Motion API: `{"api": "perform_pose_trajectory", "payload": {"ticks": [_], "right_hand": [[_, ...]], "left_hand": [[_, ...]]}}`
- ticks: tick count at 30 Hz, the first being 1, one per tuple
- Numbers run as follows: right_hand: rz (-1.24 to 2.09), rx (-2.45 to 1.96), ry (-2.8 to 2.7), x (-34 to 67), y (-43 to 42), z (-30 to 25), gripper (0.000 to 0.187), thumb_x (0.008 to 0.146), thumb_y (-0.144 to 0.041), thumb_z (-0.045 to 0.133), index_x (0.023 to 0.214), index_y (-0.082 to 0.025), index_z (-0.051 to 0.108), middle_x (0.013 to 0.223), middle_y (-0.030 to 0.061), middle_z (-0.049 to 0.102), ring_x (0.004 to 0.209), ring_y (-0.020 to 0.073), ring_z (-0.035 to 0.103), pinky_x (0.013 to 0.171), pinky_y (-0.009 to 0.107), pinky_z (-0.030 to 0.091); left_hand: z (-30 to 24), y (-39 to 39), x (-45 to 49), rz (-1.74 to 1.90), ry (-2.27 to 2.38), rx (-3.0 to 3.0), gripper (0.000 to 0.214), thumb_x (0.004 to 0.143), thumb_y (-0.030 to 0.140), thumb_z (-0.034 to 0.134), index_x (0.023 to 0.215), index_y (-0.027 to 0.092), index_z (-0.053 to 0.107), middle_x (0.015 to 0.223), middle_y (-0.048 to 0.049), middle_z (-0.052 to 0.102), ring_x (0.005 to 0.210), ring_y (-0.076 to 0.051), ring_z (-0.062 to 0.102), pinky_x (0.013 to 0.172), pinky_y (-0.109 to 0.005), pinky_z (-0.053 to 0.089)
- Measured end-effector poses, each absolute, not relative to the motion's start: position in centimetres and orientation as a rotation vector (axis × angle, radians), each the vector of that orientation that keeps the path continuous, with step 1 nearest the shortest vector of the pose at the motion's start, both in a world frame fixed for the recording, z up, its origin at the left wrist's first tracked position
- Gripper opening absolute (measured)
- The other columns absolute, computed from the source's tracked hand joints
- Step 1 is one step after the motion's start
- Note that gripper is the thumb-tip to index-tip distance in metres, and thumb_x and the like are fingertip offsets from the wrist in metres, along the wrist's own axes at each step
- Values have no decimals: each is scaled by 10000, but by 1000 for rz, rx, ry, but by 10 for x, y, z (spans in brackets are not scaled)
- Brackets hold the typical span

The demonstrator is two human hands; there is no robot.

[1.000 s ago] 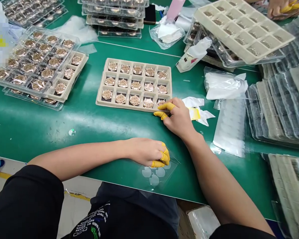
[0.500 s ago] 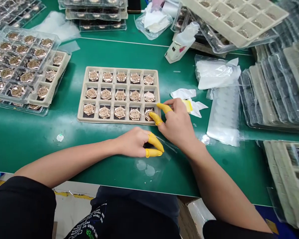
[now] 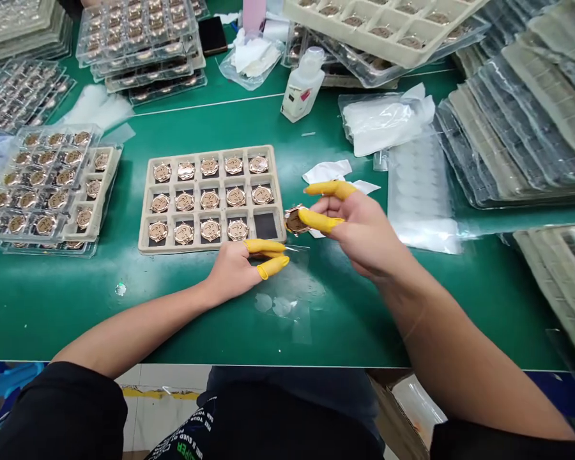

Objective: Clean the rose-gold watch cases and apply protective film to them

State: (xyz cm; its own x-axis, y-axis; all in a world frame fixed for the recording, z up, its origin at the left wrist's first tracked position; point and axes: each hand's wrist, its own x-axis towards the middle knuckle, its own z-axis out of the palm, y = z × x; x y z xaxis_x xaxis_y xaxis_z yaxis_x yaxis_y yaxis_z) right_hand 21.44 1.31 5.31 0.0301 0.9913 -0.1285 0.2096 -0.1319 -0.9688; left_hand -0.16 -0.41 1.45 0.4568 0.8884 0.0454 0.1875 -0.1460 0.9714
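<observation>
Between the thumb and fingers of my right hand (image 3: 352,220) is a rose-gold watch case (image 3: 296,219), held tilted just off the tray's right side. Yellow finger cots cover its thumb and forefinger. My left hand (image 3: 249,265), also in yellow cots, is pinched at the tray's front edge. A thin shiny strip (image 3: 298,248) shows by its fingertips; whether they grip it is unclear. The beige compartment tray (image 3: 142,220) holds watch cases, backs up, and its front right compartment (image 3: 266,226) shows only a dark base. Clear film (image 3: 299,291) with round pieces lies below.
Stacked watch trays (image 3: 52,185) stand at left and more trays (image 3: 144,45) behind. A white bottle (image 3: 303,86), bagged white wipes (image 3: 386,124) and a clear plastic sheet (image 3: 419,204) lie beyond my right hand. Tall tray stacks (image 3: 517,128) line the right side.
My right hand has lifted the watch case out of the front right compartment and moved it right. My left hand has come up closer to the tray. The whole view has shifted.
</observation>
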Motion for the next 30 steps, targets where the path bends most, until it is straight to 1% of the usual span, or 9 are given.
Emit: {"api": "perform_pose_trajectory", "payload": {"ticks": [3, 5, 8, 10, 14, 21, 26, 28, 30], "right_hand": [[1403, -1380, -1052, 219, -3, 60, 463, 681, -393, 872, 1062, -196, 699, 762, -15, 624, 619, 107, 505, 536, 251, 310], [1508, -1391, -964, 211, -14, 60, 398, 661, -376, 884, 963, -188, 703, 759, -7, 662, 637, 108, 546, 562, 253, 356], [1587, -1412, -863, 193, -26, 56, 354, 638, -356, 890, 867, -185, 681, 789, 21, 725, 772, 162, 674, 702, 297, 496], [1576, -1446, -749, 185, -30, 54, 390, 601, -360, 899, 867, -184, 675, 780, 15, 723, 769, 160, 673, 705, 295, 503], [1607, -1471, -567, 180, -34, 56, 528, 564, -397, 922, 976, -193, 661, 755, -31, 674, 649, 113, 580, 605, 269, 436], [1698, -1427, -801, 188, -24, 58, 542, 583, -434, 970, 964, -164, 695, 663, -64, 612, 518, 54, 425, 520, 257, 275], [1738, -1382, -826, 191, -20, 55, 588, 609, -476, 955, 1034, -183, 674, 645, -77, 589, 477, 60, 397, 495, 260, 270], [1638, -1402, -1028, 200, -15, 51, 510, 681, -488, 909, 1035, -192, 691, 725, -33, 633, 514, 83, 446, 506, 273, 304], [1194, -1545, -1311, 215, -7, 42, 381, 777, -458, 841, 1039, -205, 729, 863, 26, 671, 596, 111, 485, 544, 294, 335]], "left_hand": [[12, -4, -2, 771, 962, 1520, 674, 744, 431, 940, 1340, 173, 759, 1074, -107, 861, 980, -245, 840, 998, -400, 685], [10, -4, -3, 790, 951, 1522, 799, 697, 429, 976, 1411, 189, 712, 1102, -104, 857, 996, -248, 836, 1022, -414, 679], [8, -3, -5, 816, 922, 1597, 767, 707, 421, 970, 1395, 191, 722, 1125, -99, 851, 979, -237, 832, 1002, -390, 685], [8, -3, -5, 811, 908, 1651, 713, 740, 407, 949, 1382, 187, 732, 1136, -100, 848, 972, -229, 830, 984, -370, 688], [10, -4, -6, 847, 970, 1759, 684, 711, 389, 971, 1336, 199, 765, 1107, -87, 848, 929, -217, 817, 928, -344, 690], [16, -6, -7, 816, 1054, 1693, 571, 743, 329, 900, 1283, 181, 785, 1078, -71, 853, 898, -202, 820, 894, -310, 690], [21, -6, -5, 847, 1100, 1662, 547, 711, 341, 906, 1217, 165, 798, 1057, -82, 850, 888, -203, 815, 863, -302, 690], [23, -5, -4, 864, 1101, 1595, 559, 688, 350, 922, 1201, 165, 796, 1075, -87, 847, 920, -215, 816, 881, -317, 693], [23, -4, -3, 851, 1099, 1506, 570, 681, 349, 928, 1203, 169, 790, 1070, -86, 843, 925, -216, 814, 870, -318, 693]]}}
